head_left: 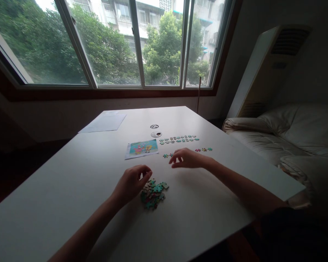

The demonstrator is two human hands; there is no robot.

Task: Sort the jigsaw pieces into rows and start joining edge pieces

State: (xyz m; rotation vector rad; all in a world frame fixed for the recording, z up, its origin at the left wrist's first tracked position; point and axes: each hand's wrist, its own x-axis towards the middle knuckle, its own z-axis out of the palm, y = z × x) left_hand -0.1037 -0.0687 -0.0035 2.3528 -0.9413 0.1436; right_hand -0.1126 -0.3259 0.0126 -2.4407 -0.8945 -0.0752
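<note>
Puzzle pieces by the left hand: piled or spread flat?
Piled: the pieces overlap in one loose heap beside the left hand.

A: Back wall?
B: Wide sliding window (112, 43) in a dark frame, green trees (164, 54) and a pale building (123, 18) outside; daylight only.
A: Furniture?
B: White table (71, 189) centre; cream sofa (289, 134) right, beside a tall white air conditioner (262, 69) against a grey wall (317, 80).
</note>
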